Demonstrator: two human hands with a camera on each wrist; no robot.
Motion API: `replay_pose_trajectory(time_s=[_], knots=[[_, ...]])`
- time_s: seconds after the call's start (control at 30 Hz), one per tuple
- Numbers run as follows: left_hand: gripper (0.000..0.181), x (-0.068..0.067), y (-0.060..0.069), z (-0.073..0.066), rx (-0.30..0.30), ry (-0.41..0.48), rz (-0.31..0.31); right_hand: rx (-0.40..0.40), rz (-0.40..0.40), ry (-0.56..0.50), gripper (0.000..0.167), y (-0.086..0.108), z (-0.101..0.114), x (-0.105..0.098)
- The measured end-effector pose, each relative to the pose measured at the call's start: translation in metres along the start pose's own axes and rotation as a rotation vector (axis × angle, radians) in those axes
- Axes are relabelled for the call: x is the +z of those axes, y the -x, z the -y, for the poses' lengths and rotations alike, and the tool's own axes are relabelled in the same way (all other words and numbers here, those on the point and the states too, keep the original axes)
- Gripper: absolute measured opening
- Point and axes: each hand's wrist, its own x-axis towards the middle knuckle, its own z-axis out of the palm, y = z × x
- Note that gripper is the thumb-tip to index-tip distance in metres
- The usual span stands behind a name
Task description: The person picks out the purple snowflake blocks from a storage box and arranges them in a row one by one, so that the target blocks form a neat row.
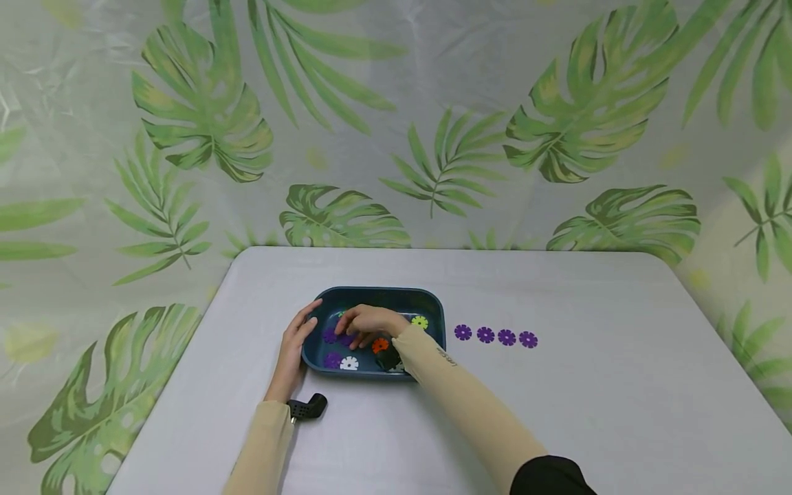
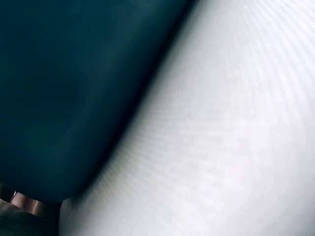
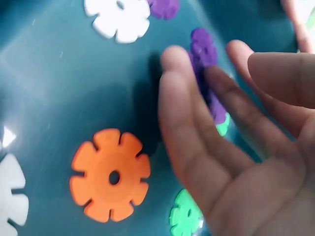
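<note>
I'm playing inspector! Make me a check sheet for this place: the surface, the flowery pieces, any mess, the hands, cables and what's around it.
Surface: white table, with a dark blue tray on it.
Job's things: four purple discs in a row right of the tray; inside it, purple, white, orange, green and yellow-green ones.
Clutter: nothing seen.
Left hand: against the tray's left end.
Right hand: inside the tray, fingers by purple discs; whether it grips one is unclear.
Cables: nothing seen.
Surroundings: leaf-print sheeting behind the table and at its sides.
</note>
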Motion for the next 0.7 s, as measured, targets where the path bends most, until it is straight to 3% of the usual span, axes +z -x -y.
replay_pose_trajectory(time_s=[0.27, 0.47, 0.7], knots=[[0.04, 0.0, -0.002, 0.001, -0.01, 0.01, 0.0, 0.01, 0.044, -0.01, 0.027, -0.002, -0.004, -0.001], [0.038, 0.001, -0.002, 0.001, 0.016, 0.01, -0.007, 0.019, 0.045, -0.007, 0.03, -0.002, -0.009, -0.002], [0.04, 0.009, 0.01, -0.026, -0.013, -0.005, 0.005, -0.003, 0.031, -0.027, 0.03, 0.003, -0.01, -0.006]])
